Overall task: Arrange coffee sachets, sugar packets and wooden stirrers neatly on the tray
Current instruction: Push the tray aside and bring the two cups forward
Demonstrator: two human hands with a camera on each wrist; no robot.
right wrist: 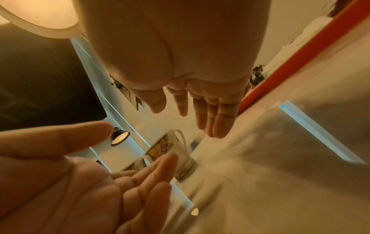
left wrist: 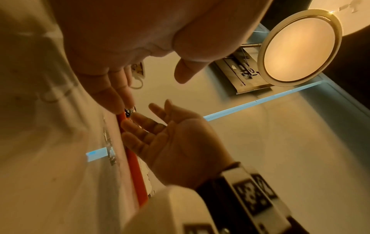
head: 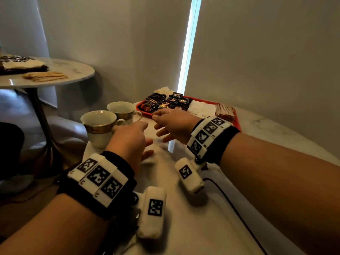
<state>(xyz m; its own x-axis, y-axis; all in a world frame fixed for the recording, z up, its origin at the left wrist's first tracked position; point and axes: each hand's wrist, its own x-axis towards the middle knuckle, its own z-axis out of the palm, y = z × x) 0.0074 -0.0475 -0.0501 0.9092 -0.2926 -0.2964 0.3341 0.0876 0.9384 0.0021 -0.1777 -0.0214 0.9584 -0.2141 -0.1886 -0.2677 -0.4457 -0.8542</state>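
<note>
While both my grips hang spread and holding nothing above the tabletop [head: 266, 126], the red tray [head: 238, 124] of coffee sachets [head: 163, 102], sugar packets [head: 201, 108] and wooden stirrers [head: 225, 110] sits just beyond my right hand [head: 174, 126]; two teacups [head: 99, 126] crowd my left hand [head: 130, 140].

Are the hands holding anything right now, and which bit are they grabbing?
Nothing is held. The left hand and the right hand are both open with loose fingers, above the table near the red tray.
</note>
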